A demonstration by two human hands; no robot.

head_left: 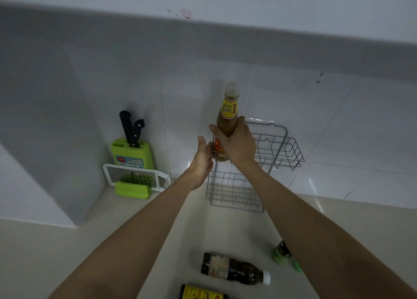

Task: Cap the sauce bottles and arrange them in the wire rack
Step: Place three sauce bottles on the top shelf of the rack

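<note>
A tall brown sauce bottle with a yellow neck label and a pale cap stands upright at the left end of the upper tier of the grey wire rack on the tiled wall. My right hand grips its body. My left hand is beside the bottle's base at the rack's left edge, fingers apart, holding nothing. A dark bottle with a white cap lies on its side on the counter. Another dark bottle with a yellow label lies at the bottom edge. A green-topped bottle is partly hidden behind my right forearm.
A green knife block with two black-handled knives stands in the left corner. A white and green grater leans in front of it. The rack's lower tier hangs just above the pale counter.
</note>
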